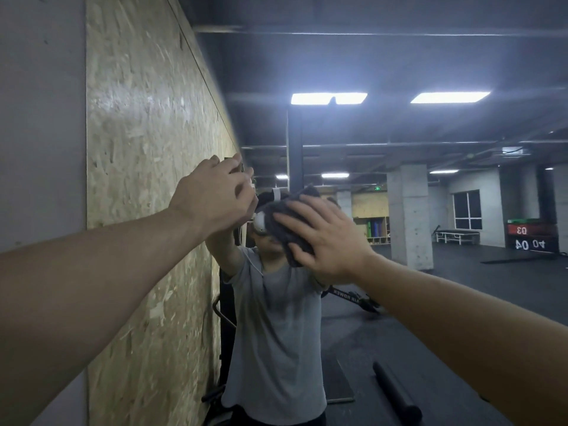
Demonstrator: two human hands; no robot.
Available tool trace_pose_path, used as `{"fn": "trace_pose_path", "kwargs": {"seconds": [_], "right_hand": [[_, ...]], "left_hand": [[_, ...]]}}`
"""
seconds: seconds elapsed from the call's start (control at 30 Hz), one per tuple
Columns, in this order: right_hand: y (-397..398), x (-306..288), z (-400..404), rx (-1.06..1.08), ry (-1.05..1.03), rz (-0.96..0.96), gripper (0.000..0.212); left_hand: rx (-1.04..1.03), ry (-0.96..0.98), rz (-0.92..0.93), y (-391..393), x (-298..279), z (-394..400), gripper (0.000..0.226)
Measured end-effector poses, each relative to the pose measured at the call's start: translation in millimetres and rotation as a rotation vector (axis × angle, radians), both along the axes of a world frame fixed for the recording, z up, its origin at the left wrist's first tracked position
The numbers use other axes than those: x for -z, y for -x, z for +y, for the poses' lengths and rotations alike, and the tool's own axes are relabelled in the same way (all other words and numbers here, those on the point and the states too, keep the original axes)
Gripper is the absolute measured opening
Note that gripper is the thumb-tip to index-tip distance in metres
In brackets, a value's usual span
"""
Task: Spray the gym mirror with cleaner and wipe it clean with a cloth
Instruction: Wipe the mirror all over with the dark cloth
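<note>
The gym mirror fills the middle and right of the view and shows a reflected person in a grey T-shirt. My right hand presses a dark grey cloth flat against the glass at head height, fingers spread. My left hand is raised at the mirror's left edge, close to the glass. Its fingers curl round a small dark object, which is mostly hidden, so I cannot tell what it is.
A chipboard wall panel runs along the left, beside a grey wall strip. The reflection shows a black rubber floor, a dark foam roller, a concrete pillar, stacked jump boxes and ceiling lights.
</note>
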State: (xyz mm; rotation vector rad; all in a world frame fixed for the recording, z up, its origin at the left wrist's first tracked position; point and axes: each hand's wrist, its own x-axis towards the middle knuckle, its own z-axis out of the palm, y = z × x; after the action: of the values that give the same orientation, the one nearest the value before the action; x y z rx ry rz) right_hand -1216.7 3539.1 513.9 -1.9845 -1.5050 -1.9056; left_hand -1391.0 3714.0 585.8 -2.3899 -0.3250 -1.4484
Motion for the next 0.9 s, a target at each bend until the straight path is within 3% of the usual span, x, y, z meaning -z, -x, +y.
{"fn": "trace_pose_path", "kwargs": {"seconds": [0.2, 0.4, 0.47, 0.57, 0.7, 0.9], "right_hand": [[-13.3, -49.8, -24.0, 0.136, -0.263, 0.201, 0.064], [8.9, -97.4, 15.8, 0.074, -0.53, 0.322, 0.062], [20.3, -102.8, 34.0, 0.077, -0.493, 0.295, 0.064], [31.4, -93.2, 54.2, 0.088, -0.268, 0.169, 0.068], [27.3, -77.9, 59.1, 0.106, -0.03, 0.025, 0.066], [12.2, -92.3, 16.8, 0.13, -0.083, 0.051, 0.062]], "left_hand": [[-0.002, -0.028, 0.044, -0.1, -1.7, 11.4, 0.048], [-0.013, -0.041, 0.069, 1.7, -2.2, 15.4, 0.049], [-0.019, -0.054, 0.083, 2.3, -3.2, 17.6, 0.049], [0.032, -0.116, 0.041, 1.4, -2.2, 20.5, 0.05], [0.03, -0.169, -0.001, -1.1, 0.1, 23.3, 0.034], [0.037, -0.046, 0.078, -1.4, -2.7, 16.9, 0.041]]}}
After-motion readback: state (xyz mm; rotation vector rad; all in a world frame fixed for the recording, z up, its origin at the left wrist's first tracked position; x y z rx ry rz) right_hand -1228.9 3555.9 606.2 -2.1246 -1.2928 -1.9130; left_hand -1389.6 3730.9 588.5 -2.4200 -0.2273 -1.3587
